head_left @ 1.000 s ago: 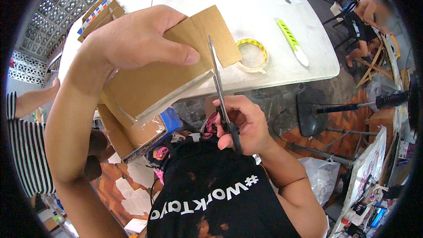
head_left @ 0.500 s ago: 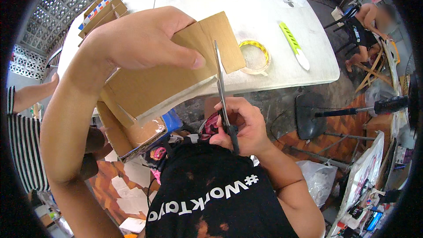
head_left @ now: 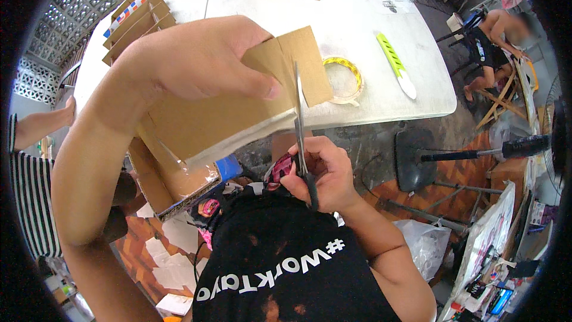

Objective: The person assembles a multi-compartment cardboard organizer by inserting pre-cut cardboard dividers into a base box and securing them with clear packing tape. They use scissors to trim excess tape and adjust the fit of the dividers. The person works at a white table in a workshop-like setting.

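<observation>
"What's largest?"
"The white table (head_left: 428,83), then an open cardboard box (head_left: 149,173) seen below its near edge"
"And the cardboard sheet (head_left: 214,116)?"
"Up over that edge, probably to leave the blades free room underneath; the left hand (head_left: 205,56) is clamped on it, thumb on top, seemingly to steady it"
"The right hand (head_left: 328,176)?"
"Closed around the handles of the scissors (head_left: 300,122), whose blades meet the sheet's near side"
"Smaller things?"
"A green-and-white cutter (head_left: 391,55) and a tape roll (head_left: 358,79) lie on the table, handily near"
</observation>
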A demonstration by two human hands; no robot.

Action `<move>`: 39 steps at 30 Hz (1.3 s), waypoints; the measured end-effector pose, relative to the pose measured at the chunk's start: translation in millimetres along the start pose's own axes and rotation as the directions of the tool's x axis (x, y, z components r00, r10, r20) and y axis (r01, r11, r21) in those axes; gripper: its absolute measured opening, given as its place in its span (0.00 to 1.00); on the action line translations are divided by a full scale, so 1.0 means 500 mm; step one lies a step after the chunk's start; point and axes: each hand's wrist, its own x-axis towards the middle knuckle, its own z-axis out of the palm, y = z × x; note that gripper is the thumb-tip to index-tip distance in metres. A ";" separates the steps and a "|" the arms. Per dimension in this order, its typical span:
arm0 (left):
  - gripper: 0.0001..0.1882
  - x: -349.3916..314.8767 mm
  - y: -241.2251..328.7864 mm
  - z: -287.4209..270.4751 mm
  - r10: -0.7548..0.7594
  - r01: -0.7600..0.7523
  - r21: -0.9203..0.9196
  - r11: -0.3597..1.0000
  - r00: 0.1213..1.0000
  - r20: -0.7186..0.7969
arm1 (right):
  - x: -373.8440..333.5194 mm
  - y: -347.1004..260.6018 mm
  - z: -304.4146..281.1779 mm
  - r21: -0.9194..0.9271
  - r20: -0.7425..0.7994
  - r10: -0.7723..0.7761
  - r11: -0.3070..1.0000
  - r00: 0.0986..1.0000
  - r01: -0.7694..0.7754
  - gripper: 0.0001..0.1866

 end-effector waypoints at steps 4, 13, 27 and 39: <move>0.20 0.003 -0.010 0.025 -0.023 0.027 -0.091 0.995 0.998 0.050 | 0.014 -0.022 -0.002 0.138 0.050 0.015 0.990 0.999 -0.022 0.27; 0.19 0.005 -0.013 0.019 -0.051 0.071 -0.143 0.987 0.989 0.138 | 0.023 -0.013 -0.003 0.040 0.053 -0.007 0.999 0.999 0.005 0.20; 0.18 0.013 -0.033 0.031 -0.005 0.026 -0.148 0.989 0.990 0.142 | 0.015 -0.001 0.009 0.054 0.010 0.068 0.996 0.998 -0.069 0.16; 0.18 0.014 -0.028 0.044 0.009 0.018 -0.160 0.987 0.986 0.164 | 0.022 -0.003 0.008 0.016 -0.031 -0.041 0.999 0.999 0.041 0.15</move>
